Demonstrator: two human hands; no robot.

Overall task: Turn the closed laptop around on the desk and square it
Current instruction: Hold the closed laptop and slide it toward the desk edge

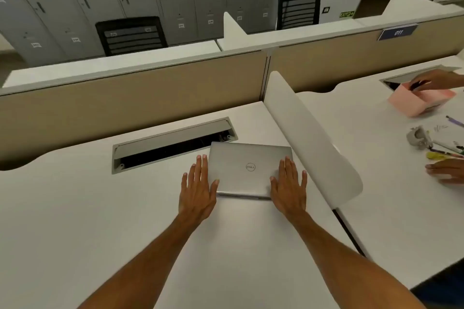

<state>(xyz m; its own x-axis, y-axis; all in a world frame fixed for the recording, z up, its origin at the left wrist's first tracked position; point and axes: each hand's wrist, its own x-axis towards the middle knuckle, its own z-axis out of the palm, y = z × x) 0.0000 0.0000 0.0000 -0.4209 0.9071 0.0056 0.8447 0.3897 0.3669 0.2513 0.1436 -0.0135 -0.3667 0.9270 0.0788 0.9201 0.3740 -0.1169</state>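
Closed silver laptop (pixel 247 169) lying flat on the white desk (pixel 75 208), just in front of the cable tray (pixel 173 144) and near the curved divider (pixel 311 138). Left hand (pixel 197 188), flat with fingers spread, sits against its left edge; right hand (pixel 288 183), likewise flat and spread, covers its right edge.

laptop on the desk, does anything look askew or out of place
Slightly. The closed laptop sits a little rotated against the cable tray slot behind it, and its far left corner overlaps the slot's frame. The left hand and right hand lie flat at its sides. No damage shows.
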